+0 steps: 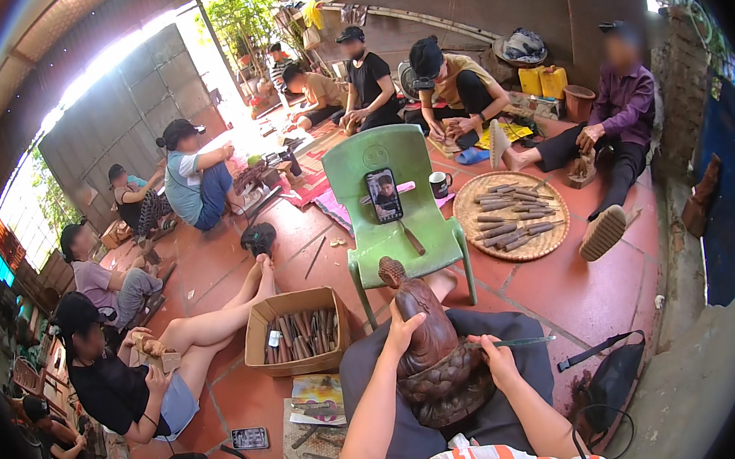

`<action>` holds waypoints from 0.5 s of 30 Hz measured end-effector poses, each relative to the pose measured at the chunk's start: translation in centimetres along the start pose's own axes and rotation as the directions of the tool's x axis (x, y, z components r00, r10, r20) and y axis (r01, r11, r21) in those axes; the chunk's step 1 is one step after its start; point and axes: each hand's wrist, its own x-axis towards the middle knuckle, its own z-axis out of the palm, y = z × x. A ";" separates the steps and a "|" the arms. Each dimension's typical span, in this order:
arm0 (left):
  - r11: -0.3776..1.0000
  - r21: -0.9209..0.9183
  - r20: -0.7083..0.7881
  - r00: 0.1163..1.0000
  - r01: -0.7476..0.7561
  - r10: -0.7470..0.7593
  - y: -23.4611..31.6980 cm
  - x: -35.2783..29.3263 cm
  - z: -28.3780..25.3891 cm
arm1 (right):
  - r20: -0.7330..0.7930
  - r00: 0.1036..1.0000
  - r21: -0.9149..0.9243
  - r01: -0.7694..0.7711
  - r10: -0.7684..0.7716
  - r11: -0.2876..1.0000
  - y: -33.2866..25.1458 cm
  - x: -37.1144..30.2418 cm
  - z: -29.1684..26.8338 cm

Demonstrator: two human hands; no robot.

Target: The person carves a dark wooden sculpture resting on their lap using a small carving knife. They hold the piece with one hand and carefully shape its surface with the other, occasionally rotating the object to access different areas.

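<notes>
A dark brown carved wooden statue [432, 332], seated figure on a petalled base, leans across my lap with its knobbed head pointing away from me. My left hand [403, 332] is closed around its left side near the shoulder. At the statue's right side, my right hand [494, 359] pinches a thin greenish stick-like tool [527, 340], which points to the right. The tool's other end is hidden by the fingers, so I cannot tell whether it touches the wood.
Ahead stands a green plastic chair [377, 164] bearing a phone [384, 195] and a wooden-handled tool [412, 239]. A cardboard box [299, 366] of carving tools sits left, a woven tray [520, 254] of tools right. Several people sit around; a black bag [616, 374] lies right.
</notes>
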 end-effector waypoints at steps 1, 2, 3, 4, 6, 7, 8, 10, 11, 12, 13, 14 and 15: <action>1.000 0.002 0.000 1.000 0.002 -0.002 0.0 -0.1 0.0 | -0.003 1.000 -0.004 -0.002 0.002 1.000 0.0 -0.1 0.0; 1.000 0.004 0.002 1.000 0.002 -0.002 0.1 -0.1 0.1 | -0.005 1.000 -0.003 -0.003 0.003 1.000 -0.1 -0.1 0.0; 1.000 -0.002 0.003 1.000 0.003 -0.003 0.2 -0.1 0.2 | -0.007 1.000 -0.002 -0.004 0.004 1.000 -0.1 -0.1 0.0; 1.000 -0.009 0.005 1.000 0.005 -0.005 0.4 -0.1 0.4 | -0.009 1.000 -0.001 -0.004 0.004 1.000 -0.1 -0.1 -0.1; 1.000 -0.002 0.002 1.000 0.013 -0.013 0.3 -0.2 0.3 | -0.011 1.000 -0.029 -0.017 0.017 0.999 -0.2 -0.1 -0.1; 1.000 0.009 0.001 1.000 0.016 -0.016 0.3 -0.2 0.2 | -0.013 1.000 -0.044 -0.023 0.023 0.999 -0.2 -0.1 -0.1; 1.000 0.022 0.000 1.000 0.010 -0.010 0.3 0.0 0.1 | -0.007 1.000 -0.042 -0.017 0.017 0.999 -0.2 -0.1 -0.1; 0.997 0.062 -0.011 0.999 -0.045 0.046 0.2 -0.1 -0.2 | 0.006 1.000 -0.037 -0.004 0.005 0.999 -0.1 -0.2 0.0; 0.995 0.078 -0.013 0.998 -0.064 0.066 0.3 -0.3 0.1 | 0.001 1.000 -0.035 -0.004 0.004 0.999 -0.1 -0.2 -0.1; 0.997 0.059 -0.013 0.999 -0.040 0.041 0.5 -0.3 0.4 | -0.004 1.000 -0.032 -0.004 0.004 0.999 -0.1 -0.1 -0.1; 0.999 0.041 -0.012 1.000 -0.015 0.016 0.7 -0.2 0.5 | -0.009 1.000 -0.029 -0.004 0.004 1.000 -0.2 -0.1 -0.2; 1.000 0.023 -0.016 1.000 0.011 -0.010 1.0 0.0 0.6 | -0.007 1.000 -0.040 0.002 -0.002 0.999 -0.1 -0.1 -0.3; 1.000 0.010 0.007 1.000 0.024 -0.024 1.2 0.5 0.5 | -0.004 1.000 -0.050 0.009 -0.009 0.999 0.0 -0.1 -0.3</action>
